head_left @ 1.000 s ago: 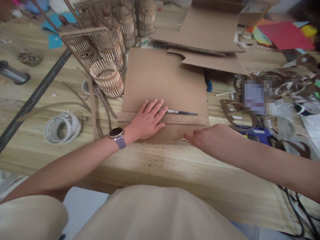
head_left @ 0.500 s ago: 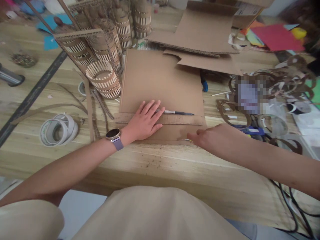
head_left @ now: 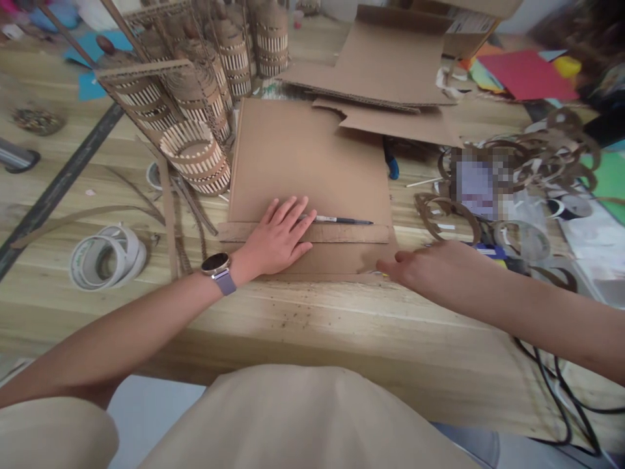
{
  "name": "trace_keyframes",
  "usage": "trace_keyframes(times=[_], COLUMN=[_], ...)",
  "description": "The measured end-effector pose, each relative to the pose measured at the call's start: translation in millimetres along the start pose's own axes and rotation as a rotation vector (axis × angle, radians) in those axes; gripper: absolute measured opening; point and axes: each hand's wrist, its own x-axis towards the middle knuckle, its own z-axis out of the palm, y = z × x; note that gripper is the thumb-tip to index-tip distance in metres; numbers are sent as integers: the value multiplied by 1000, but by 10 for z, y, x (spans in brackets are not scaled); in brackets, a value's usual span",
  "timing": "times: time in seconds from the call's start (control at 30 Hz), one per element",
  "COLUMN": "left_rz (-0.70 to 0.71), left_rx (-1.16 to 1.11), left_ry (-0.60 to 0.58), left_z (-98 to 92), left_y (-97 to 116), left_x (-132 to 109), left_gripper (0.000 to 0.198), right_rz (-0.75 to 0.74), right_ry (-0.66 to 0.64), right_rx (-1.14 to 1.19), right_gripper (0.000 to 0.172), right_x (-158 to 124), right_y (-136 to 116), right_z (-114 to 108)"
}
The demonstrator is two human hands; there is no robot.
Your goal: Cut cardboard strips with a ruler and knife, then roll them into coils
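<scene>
My left hand (head_left: 277,236) lies flat with fingers spread on a cardboard strip (head_left: 342,232) that crosses a large cardboard sheet (head_left: 307,156). A smartwatch is on that wrist. A dark pen (head_left: 344,221) rests on the sheet just past my fingertips. My right hand (head_left: 430,270) is closed at the sheet's near right corner, fingers pinched on a small thin tool with a yellowish tip that I cannot make out.
Slatted cardboard lanterns (head_left: 195,156) stand at the back left. Tape rolls (head_left: 105,255) lie to the left. More cardboard sheets (head_left: 390,65) and coloured paper (head_left: 527,75) sit behind. Cut cardboard rings (head_left: 537,163) and cables (head_left: 561,391) crowd the right side of the wooden table (head_left: 317,326).
My right hand has slid a little to the right along the sheet's near edge. The left hand stays pressed on the strip. The view has drifted slightly.
</scene>
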Motion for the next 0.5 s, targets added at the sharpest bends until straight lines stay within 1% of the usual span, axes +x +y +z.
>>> trace_keyframes(times=[0.13, 0.3, 0.43, 0.5], left_rz=[-3, 9, 14, 11], left_rx=[-16, 2, 38, 40], left_ry=[4, 11, 3, -4], left_z=[3, 15, 7, -2], left_y=[-4, -8, -5, -3], left_x=[-4, -5, -3, -2], left_gripper=[58, 59, 60, 60], right_rz=[3, 3, -5, -9], right_ry=[15, -23, -2, 10], right_rx=[17, -40, -49, -45], right_gripper=[46, 47, 52, 52], right_x=[-19, -45, -72, -84], right_y=[19, 76, 114, 130], right_z=[23, 69, 114, 145])
